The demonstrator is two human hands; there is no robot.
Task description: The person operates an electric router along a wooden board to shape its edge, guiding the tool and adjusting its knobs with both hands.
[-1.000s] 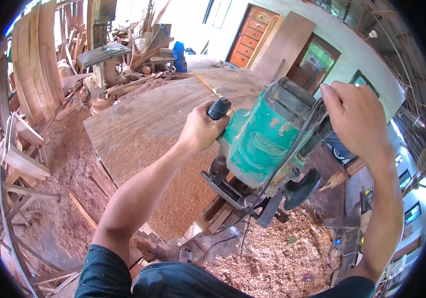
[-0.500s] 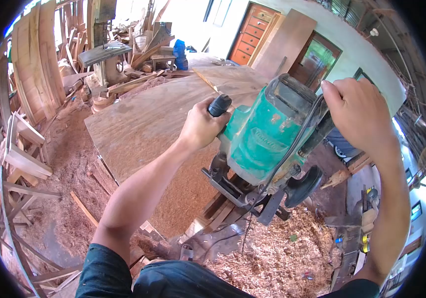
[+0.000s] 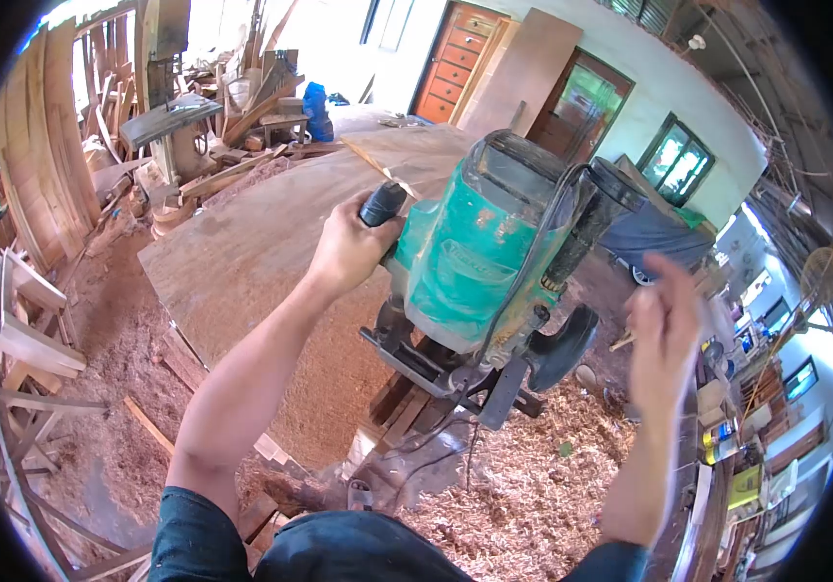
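Observation:
A green plunge router [image 3: 479, 257] with a dark top stands tilted in front of me, its metal base over narrow wooden pieces [image 3: 407, 412]. My left hand [image 3: 346, 247] is wrapped around the black grip [image 3: 383, 203] on its left side. To the right of the router, my right hand [image 3: 664, 315] is in the air, touching nothing, blurred by motion with its fingers partly stretched. The black side handle [image 3: 564, 349] is the router part nearest to it. A dark power cord [image 3: 523, 281] runs down the router's front. The cutting bit is hidden.
A large brown board [image 3: 271, 242] dusted with sawdust lies behind and left of the router. Wood shavings [image 3: 523, 466] cover the floor below. Stacked planks [image 3: 43, 145] and curved frames [image 3: 33, 320] stand left. A cluttered bench [image 3: 727, 446] runs along the right.
My right hand has come off the router's upper right side and moved down and away from it. My left hand keeps its grip. The view has turned slightly right.

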